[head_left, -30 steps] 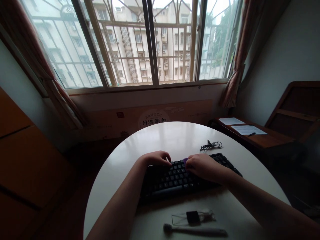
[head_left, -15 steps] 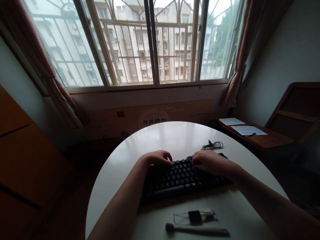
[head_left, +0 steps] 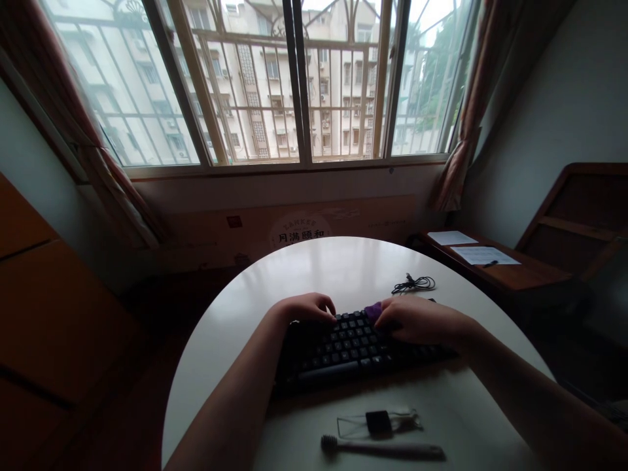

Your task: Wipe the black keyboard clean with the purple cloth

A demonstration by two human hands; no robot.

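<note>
A black keyboard (head_left: 343, 347) lies at a slight slant on the white round table (head_left: 216, 366). My left hand (head_left: 309, 307) grips its back edge at the left, thumb on the near side and fingers curled. A purple cloth (head_left: 373, 311) is pinched in my right hand (head_left: 417, 318), which rests on the back row of keys right of the middle. The right part of the keyboard is mostly covered by this hand. Nearer to me lie a wire keycap puller with a black middle (head_left: 378, 423) and a toothbrush (head_left: 383, 449) with grey bristles.
Behind the keyboard is a coiled black cable (head_left: 415, 283). To the right, a low wooden table (head_left: 534, 273) bears paper sheets (head_left: 483, 255) and a pen. An orange-brown cabinet (head_left: 44, 314) stands at the left. Beyond the table is a barred window (head_left: 299, 85).
My right hand has slid rightward along the keyboard's back rows with the purple cloth, uncovering more keys. My left hand keeps its place on the keyboard.
</note>
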